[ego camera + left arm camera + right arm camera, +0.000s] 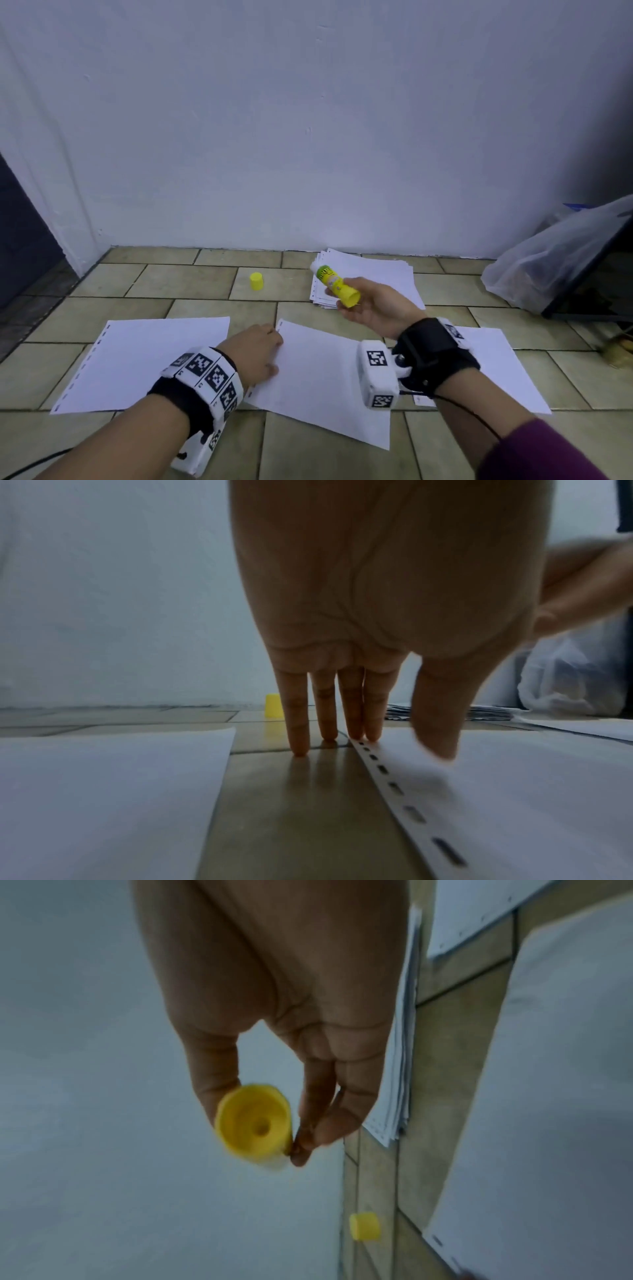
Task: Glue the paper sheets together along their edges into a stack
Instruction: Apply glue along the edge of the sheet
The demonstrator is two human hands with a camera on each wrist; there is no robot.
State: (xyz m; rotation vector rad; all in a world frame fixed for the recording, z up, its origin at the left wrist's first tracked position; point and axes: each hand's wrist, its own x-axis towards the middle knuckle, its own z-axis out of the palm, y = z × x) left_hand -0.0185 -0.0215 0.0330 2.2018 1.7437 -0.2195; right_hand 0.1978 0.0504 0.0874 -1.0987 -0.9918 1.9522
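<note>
Glue stick (337, 285) pinched in right hand (375, 308), uncapped, held in the air above the floor (205, 284), tip pointing up and away. Left hand (257, 353) flat, fingers (298, 723) straight, steadying middle sheet (325, 377) at its punched left edge. That edge runs near to far, below and left of the stick. Cap (256, 281) near the wall; pile (373, 277) behind.

left hand (255, 349): black wrist strap, white band of black square-code markers. right hand (375, 306): black strap, white coded camera block, thin black cable, purple sleeve.
</note>
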